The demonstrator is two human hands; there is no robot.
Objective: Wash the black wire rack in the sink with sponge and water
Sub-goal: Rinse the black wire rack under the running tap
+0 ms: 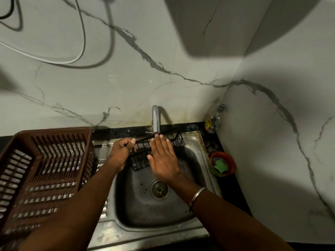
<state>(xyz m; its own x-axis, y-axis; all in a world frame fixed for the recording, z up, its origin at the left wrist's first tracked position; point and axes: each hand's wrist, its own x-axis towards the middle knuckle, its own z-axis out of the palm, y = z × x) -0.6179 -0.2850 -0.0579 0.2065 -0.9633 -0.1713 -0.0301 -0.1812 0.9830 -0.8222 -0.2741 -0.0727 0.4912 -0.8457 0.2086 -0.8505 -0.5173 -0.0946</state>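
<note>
Hands are meeting over the back of a steel sink [193, 153], just under the faucet [155, 118] at the centre of the frame. The black wire rack [140, 161] is being held up above the basin, close to the back wall, running from centre-left toward the right behind the spout. The left hand [121, 151] is gripping it, fingers curled round the top rim wire at its left end. The right hand [163, 158] is lying flat on the rack with fingers straight and together, palm down, fingertips reaching right beneath the faucet's mouth. The back of that hand is glistening wet, though I cannot make out a stream of water. A metal bangle [196, 198] is sitting on the right wrist.

Below the hands, the drain [159, 190] is showing in the bottom of the basin, with dark specks around it. At the right edge of the sink, on the black counter, an orange bowl [232, 166] is holding a green sponge [220, 164], well apart from both hands. In the corner behind it a small bottle [213, 120] is standing against the marble wall [181, 42]. At lower left a brown plastic dish basket [45, 169] is resting on the drainboard, and a cable [79, 51] is looping across the wall at upper left.
</note>
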